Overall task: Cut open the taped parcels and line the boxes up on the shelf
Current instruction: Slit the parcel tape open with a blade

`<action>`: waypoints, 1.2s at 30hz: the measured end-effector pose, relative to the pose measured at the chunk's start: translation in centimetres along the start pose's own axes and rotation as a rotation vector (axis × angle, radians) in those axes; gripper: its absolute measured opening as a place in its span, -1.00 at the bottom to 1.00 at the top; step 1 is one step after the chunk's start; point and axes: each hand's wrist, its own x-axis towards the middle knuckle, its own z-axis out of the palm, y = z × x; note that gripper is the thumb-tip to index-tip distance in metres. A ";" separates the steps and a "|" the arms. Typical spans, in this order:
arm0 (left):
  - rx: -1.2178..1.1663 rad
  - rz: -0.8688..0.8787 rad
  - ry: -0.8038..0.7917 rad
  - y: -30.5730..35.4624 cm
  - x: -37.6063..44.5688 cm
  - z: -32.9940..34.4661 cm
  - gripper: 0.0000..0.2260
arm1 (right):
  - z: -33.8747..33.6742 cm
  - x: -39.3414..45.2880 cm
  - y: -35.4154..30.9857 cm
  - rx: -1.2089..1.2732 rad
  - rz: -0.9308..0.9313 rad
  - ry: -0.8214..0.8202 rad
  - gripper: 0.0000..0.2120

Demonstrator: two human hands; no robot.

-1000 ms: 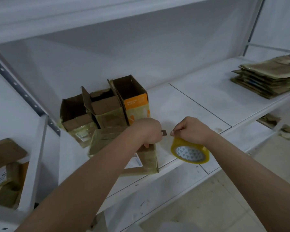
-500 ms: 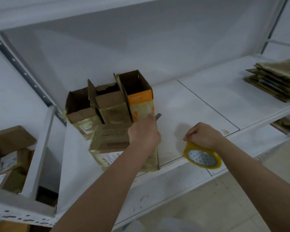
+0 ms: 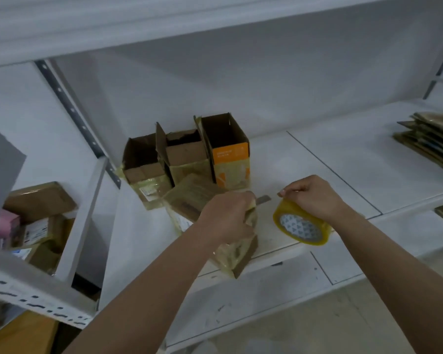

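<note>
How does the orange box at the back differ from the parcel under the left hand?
The orange box stands upright with its top open and nothing touching it; the parcel lies flat, wrapped in yellowish tape, gripped by the left hand. The box shows orange print; the parcel is plain brown. Both are cardboard and sit on the shelf.

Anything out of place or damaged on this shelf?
The right hand holds a tape roll, odd for a cutting job. The middle open box has a ragged torn top edge. The parcel lies askew.
</note>
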 end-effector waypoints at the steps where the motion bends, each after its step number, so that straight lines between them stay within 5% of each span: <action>1: -0.003 0.081 -0.039 -0.4 -0.6 -0.2 -0.59 | 0.1 0.1 -0.4 0.008 -0.003 -0.001 -0.90; 5: -0.035 0.277 -0.135 -3.4 -2.7 -1.8 -0.48 | 0.7 0.3 -1.9 0.030 -0.033 -0.020 -0.94; 11: -0.264 0.230 -0.263 -7.6 -4.3 -2.4 -0.37 | 1.1 -0.5 -4.3 0.190 -0.061 -0.073 -0.96; 15: -0.666 -0.102 0.249 -6.5 -3.5 -2.0 -0.73 | 0.9 -1.5 -5.9 0.214 -0.120 -0.079 -0.94; 17: -0.822 -0.278 0.416 -5.0 -2.5 -2.1 -0.65 | 0.8 -2.1 -6.7 0.236 -0.149 -0.077 -0.93; 20: -0.844 -0.239 0.355 -2.7 -1.1 -2.1 -0.46 | 0.7 -3.1 -7.9 0.263 -0.181 -0.090 -0.92; 28: -0.788 -0.116 0.535 -1.0 -0.2 -1.4 -0.64 | 0.8 -4.2 -8.8 0.234 -0.166 -0.066 -0.73; 32: -0.767 -0.117 0.579 -1.5 -0.7 -2.2 -0.65 | 0.4 -4.1 -8.6 0.427 -0.077 -0.155 -0.93; 36: -0.664 -0.248 0.604 -3.8 -1.7 -2.1 -0.65 | -0.7 -3.9 -8.6 0.574 -0.141 -0.232 -0.64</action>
